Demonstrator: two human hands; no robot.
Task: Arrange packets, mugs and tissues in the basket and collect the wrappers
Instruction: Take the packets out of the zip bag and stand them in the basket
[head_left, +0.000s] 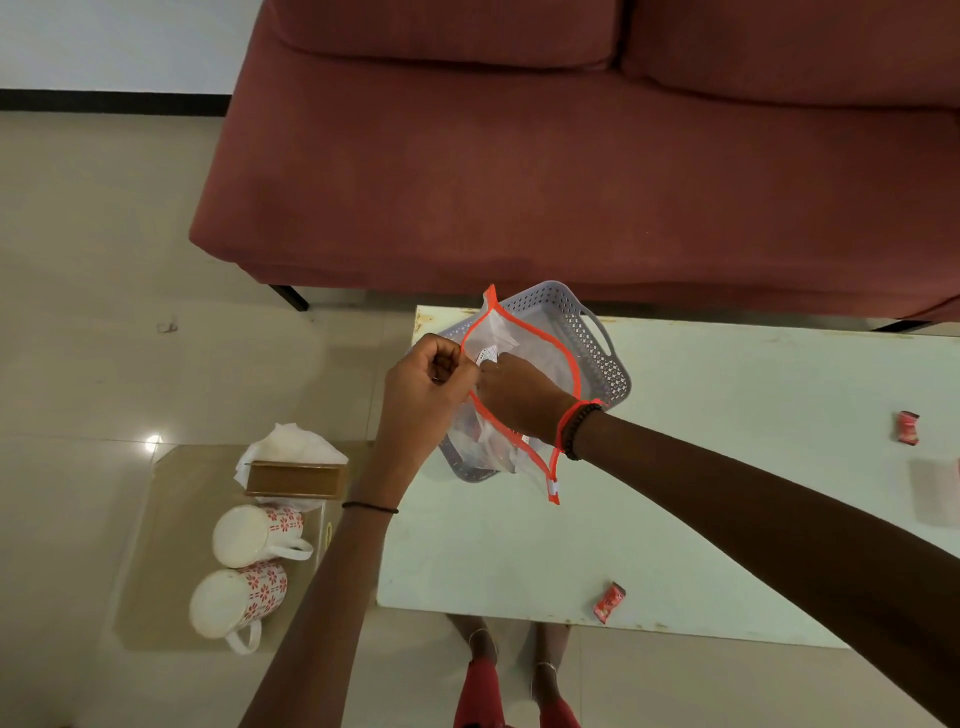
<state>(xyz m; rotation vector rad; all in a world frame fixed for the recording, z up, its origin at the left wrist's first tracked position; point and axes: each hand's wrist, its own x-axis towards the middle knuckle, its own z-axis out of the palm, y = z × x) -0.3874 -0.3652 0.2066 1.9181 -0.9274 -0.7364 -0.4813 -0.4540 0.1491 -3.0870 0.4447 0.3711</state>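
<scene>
Pale table (727, 467) (holding grey basket (605, 358)), maroon sofa (519, 182).

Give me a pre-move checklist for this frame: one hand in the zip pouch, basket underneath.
1. Pouch mouth held open: ok. The left hand pinches the orange rim of the pouch, and the mouth gapes.
2. Right hand inside the pouch: ok.
3. Right hand's grip on a packet: cannot tell, its fingers are hidden.
4. Pouch over the basket: ok.
5. Mugs in the basket: not ok, both sit on the glass side table.
6. Wrappers collected: not ok, two lie on the white table.
</scene>
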